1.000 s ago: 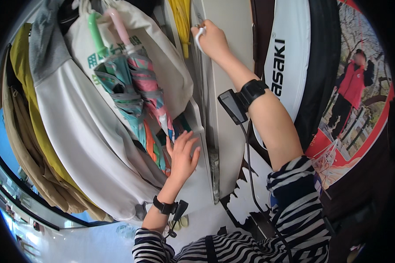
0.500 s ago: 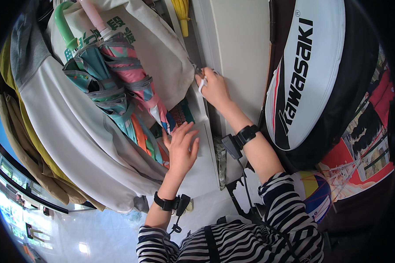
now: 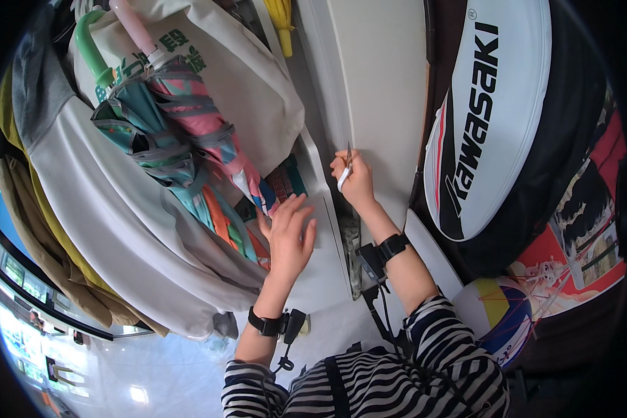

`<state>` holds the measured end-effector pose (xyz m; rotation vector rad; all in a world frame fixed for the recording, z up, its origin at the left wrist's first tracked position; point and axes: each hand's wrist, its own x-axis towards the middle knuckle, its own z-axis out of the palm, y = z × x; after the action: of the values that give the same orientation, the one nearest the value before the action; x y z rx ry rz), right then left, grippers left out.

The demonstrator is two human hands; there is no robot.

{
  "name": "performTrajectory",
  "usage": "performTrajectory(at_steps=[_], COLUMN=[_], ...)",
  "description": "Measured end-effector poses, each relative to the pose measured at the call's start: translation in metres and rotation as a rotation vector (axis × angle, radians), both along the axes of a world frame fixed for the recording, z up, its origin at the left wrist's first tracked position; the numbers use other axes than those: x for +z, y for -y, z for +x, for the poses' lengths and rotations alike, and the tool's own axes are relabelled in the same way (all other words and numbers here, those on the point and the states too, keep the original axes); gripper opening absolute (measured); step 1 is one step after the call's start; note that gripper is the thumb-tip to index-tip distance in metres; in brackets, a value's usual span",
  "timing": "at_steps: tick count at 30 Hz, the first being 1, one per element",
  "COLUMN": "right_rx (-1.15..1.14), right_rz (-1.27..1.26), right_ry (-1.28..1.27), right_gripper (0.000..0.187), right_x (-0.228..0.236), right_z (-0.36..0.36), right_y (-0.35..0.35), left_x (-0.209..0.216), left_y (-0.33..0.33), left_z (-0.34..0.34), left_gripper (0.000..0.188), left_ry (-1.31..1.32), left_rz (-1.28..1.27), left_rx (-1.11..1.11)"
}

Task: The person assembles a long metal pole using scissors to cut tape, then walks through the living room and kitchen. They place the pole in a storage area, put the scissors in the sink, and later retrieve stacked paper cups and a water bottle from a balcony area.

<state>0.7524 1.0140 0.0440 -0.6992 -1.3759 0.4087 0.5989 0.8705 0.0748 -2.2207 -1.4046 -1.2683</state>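
Observation:
My right hand (image 3: 357, 182) is closed around a small pair of scissors (image 3: 345, 175) with a white handle loop, its dark blade pointing up. It is in front of the pale door panel, apart from the cloth bag. My left hand (image 3: 290, 233) has its fingers spread and appears to hold nothing. Its fingertips are by the lower end of a folded pink umbrella (image 3: 212, 129); I cannot tell whether they touch. Beside that hangs a folded teal umbrella (image 3: 150, 132) with a green handle. Both umbrellas lie against a cream cloth bag (image 3: 258, 83) with green printing.
Several garments hang at the left, among them a white and grey top (image 3: 101, 188). To the right is a white and black racket bag (image 3: 494, 118). Below it are a colourful ball (image 3: 498, 313) and a red printed sheet (image 3: 571, 279). A yellow umbrella (image 3: 280, 21) hangs at the top.
My right hand has come down and toward me with the scissors, away from the cloth bag's edge. My left hand has hardly moved.

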Motion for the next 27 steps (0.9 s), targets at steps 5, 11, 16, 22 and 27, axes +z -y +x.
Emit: performTrajectory(at_steps=[5, 11, 16, 22, 27], right_rx=[0.023, 0.046, 0.019, -0.021, 0.163], right_rz=[-0.117, -0.204, -0.258, -0.226, -0.067], right_ry=[-0.098, -0.189, -0.17, -0.137, -0.135], right_gripper=[0.009, 0.008, 0.007, 0.007, 0.013], right_x=[-0.032, -0.061, -0.081, -0.093, -0.073], right_z=[-0.003, 0.007, 0.009, -0.008, -0.058], right_y=[0.018, 0.036, 0.054, 0.086, 0.142], left_x=[0.0, -0.003, -0.018, -0.043, -0.057], left_y=[0.004, 0.03, 0.056, 0.092, 0.161], left_z=[0.001, -0.009, -0.014, -0.03, -0.085], left_gripper=[0.016, 0.009, 0.009, 0.008, 0.011], left_ry=[0.012, 0.128, 0.217, 0.254, 0.266], left_rz=[-0.009, 0.038, 0.006, -0.104, -0.127], left_rx=[-0.013, -0.014, 0.014, 0.094, 0.178])
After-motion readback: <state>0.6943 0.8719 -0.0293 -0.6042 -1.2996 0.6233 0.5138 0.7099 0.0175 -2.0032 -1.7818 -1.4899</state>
